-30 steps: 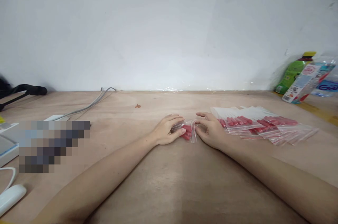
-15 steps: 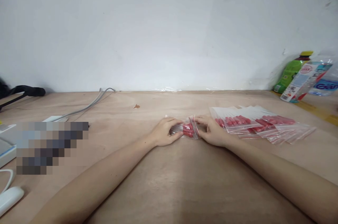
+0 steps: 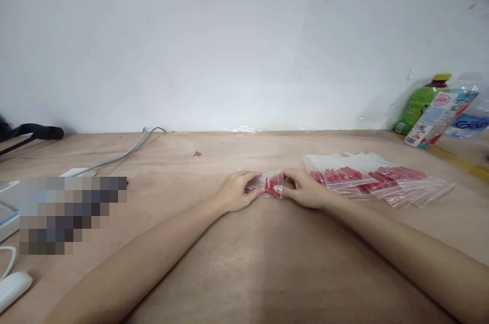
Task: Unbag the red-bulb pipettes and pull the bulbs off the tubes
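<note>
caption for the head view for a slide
Left hand and right hand pinch a small clear bag of red pieces on a wooden table, filled bags piled alongside.

The scene is seen through one head-worn camera, held above the near edge of the table (image 3: 244, 273) and aimed forward and slightly down. The wall (image 3: 229, 44) is faced squarely and fills the upper half of the frame; the tabletop is spread across the lower half. Both forearms (image 3: 145, 263) are seen entering from the bottom corners. The left hand (image 3: 237, 192) and right hand (image 3: 305, 190), both pinching a bag (image 3: 272, 185), are placed near the centre, in the middle distance. The pile (image 3: 382, 179) is caught right of centre, the bottles (image 3: 433, 117) at the far right, the cable (image 3: 130, 152) at the left
</note>
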Available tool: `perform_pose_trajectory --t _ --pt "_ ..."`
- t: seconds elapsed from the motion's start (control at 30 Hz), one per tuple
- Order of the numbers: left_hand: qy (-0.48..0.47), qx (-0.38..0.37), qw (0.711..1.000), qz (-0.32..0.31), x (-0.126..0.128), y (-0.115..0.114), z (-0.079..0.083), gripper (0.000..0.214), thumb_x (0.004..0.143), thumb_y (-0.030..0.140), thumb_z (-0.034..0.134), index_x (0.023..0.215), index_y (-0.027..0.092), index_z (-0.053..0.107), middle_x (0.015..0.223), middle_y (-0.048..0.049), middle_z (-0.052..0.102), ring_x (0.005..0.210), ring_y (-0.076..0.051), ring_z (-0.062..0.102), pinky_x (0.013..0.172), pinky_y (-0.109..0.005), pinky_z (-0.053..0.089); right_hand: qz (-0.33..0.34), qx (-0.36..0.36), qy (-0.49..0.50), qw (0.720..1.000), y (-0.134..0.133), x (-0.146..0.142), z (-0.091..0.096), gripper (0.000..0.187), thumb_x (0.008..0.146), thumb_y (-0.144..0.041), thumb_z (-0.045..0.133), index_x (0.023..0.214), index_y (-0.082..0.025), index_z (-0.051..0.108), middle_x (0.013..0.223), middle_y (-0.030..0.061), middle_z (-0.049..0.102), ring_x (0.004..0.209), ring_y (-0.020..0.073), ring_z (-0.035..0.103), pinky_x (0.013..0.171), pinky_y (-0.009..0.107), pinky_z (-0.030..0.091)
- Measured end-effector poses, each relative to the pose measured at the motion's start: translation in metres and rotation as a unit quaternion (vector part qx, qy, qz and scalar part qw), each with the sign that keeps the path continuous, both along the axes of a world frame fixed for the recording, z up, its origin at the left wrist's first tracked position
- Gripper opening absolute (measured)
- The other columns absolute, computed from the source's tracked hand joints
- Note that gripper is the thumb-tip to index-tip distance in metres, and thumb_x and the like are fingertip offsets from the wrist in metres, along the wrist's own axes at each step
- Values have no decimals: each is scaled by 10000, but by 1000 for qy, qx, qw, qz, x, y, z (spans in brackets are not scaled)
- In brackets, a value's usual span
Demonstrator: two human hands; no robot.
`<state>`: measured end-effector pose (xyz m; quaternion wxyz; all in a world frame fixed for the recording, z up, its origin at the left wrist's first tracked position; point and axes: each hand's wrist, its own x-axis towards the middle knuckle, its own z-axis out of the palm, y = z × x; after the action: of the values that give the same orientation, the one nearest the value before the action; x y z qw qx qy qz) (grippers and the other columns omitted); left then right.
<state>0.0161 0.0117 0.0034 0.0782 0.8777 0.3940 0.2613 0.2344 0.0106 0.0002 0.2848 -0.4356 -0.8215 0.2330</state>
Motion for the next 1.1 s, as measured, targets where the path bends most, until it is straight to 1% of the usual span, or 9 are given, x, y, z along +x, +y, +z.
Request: perform_pose_trajectory --t 0.07,0.23,0.43,0.63,0.77,0.83,0.9,1.0,1.1 --pt "1 2 1000 2 0 0 0 400 805 418 514 1116 168 545 1081 -66 620 954 -210 582 810 -326 470 -3 -20 38 999 0 -2 -3 216 745 -355 560 860 -174 584 819 32 614 757 165 543 690 302 424" --pt "1 -2 1000 3 -1 0 1 403 802 420 518 1121 175 539 1091 -61 618 958 -205 585 813 -320 470 8 -127 164 978 -2 -9 -8 263 716 -325 596 914 -164 532 823 26 623 723 136 576 648 268 454" --pt "-3 6 1000 1 -3 -1 1 376 801 406 521 1106 188 544 1063 -50 624 928 -195 590 793 -311 473 -55 -128 198 970 -7 -16 0 215 702 -293 587 864 -154 563 755 14 631 646 118 564 610 252 442" --pt "5 -1 1000 30 -4 -1 1 380 800 412 506 1107 191 543 1069 -51 617 907 -197 593 784 -312 481 -151 -186 291 926 -6 -6 13 134 665 -216 588 786 -174 548 709 -9 624 607 94 563 591 230 440" --pt "30 -13 998 51 -9 0 2 429 798 430 488 1146 181 525 1106 -62 603 931 -216 585 799 -337 480 -178 -219 353 892 -1 7 23 142 652 -176 590 777 -173 523 695 3 626 572 89 569 561 219 450" --pt "36 -17 997 63 -16 2 2 445 796 435 483 1162 185 517 1126 -61 593 941 -219 581 812 -347 476 -186 -199 353 895 3 15 27 149 657 -193 600 785 -168 528 714 17 633 575 89 572 575 223 463" --pt "36 -19 996 76 -25 7 2 461 785 441 489 1170 188 516 1151 -63 580 968 -225 573 835 -351 468 -202 -149 343 905 6 22 28 171 663 -229 610 803 -166 534 742 34 640 602 104 582 591 238 476" --pt "41 -22 996 76 -40 16 1 482 768 436 500 1178 183 514 1203 -64 550 1035 -233 543 890 -355 441 -226 8 276 934 9 30 21 227 678 -270 611 870 -166 548 806 53 647 690 142 603 652 284 492" --pt "52 -29 997 56 -53 23 3 481 763 392 498 1194 179 506 1238 -62 527 1080 -231 518 940 -361 408 -193 180 122 957 8 31 10 212 737 -262 557 931 -178 564 843 57 644 757 167 600 715 319 484"
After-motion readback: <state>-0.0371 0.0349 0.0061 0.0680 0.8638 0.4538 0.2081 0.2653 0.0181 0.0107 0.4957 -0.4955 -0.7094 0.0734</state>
